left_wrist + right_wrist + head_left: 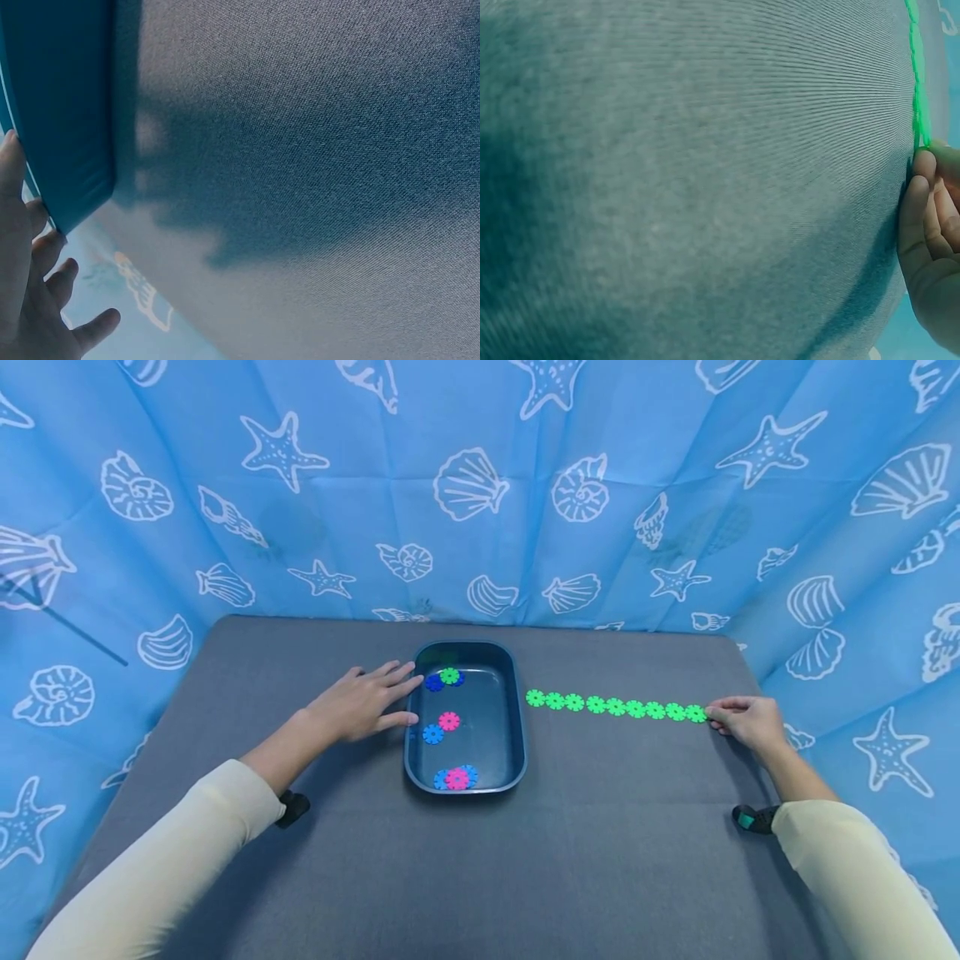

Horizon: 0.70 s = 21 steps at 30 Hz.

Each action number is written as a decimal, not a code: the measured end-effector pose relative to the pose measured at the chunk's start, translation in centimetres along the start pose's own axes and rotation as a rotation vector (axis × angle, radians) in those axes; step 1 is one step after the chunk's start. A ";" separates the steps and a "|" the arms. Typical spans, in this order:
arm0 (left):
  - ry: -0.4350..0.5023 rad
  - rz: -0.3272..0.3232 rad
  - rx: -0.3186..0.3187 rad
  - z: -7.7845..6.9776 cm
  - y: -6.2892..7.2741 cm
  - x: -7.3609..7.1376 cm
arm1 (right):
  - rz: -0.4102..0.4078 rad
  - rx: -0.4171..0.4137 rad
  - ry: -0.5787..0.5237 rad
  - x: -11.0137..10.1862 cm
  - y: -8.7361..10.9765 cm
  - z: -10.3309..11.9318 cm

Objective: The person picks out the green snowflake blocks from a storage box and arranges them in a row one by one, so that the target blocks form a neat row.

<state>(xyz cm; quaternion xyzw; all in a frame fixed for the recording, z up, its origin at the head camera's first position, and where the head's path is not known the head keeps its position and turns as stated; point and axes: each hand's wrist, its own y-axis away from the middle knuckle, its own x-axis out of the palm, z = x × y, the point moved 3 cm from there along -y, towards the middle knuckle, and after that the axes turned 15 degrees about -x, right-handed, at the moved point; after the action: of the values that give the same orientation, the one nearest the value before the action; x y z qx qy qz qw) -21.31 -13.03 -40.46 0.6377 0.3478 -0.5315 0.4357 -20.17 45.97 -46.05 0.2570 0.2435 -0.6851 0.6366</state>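
Observation:
My right hand [750,724] pinches the right end of a row of green flower-shaped discs [615,707], several joined edge to edge. In the right wrist view the green discs [918,75] run up from the pinching fingertips. Left of the row stands a dark blue tray [487,718]. At its left rim my left hand [360,703] rests with fingers spread and fairly straight. The left wrist view shows fingertips against the rim of the tray [64,97]. Inside lie loose discs: pink [449,721], blue [432,734] and a green one [449,676].
A grey cloth-covered table [480,877] bears the tray and the row of discs. Behind it and along both sides hangs a blue curtain [405,518] with white shell and starfish prints. At the tray's near end, pink and blue discs [457,779] overlap.

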 end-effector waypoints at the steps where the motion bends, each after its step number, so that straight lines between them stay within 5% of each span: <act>1: -0.002 0.001 0.000 0.0 0.0 0.0 | 0.007 -0.001 -0.005 0.0 0.0 0.1; 11: -0.017 -0.018 0.006 -0.1 0.1 -0.1 | 0.067 0.015 -0.017 -1.4 -1.1 2.7; 16: -0.019 -0.017 -0.001 0.0 0.1 0.0 | 0.103 -0.041 -0.113 -1.2 -2.2 6.7; 21: -0.023 -0.023 0.005 0.0 0.0 0.1 | 0.229 -0.090 -0.232 0.1 -3.2 12.2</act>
<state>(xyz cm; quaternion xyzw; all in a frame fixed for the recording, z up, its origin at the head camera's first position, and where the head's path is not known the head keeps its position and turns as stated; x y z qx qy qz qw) -21.26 -13.06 -40.54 0.6287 0.3486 -0.5445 0.4321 -23.90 38.06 -36.98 0.1737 0.1680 -0.6215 0.7452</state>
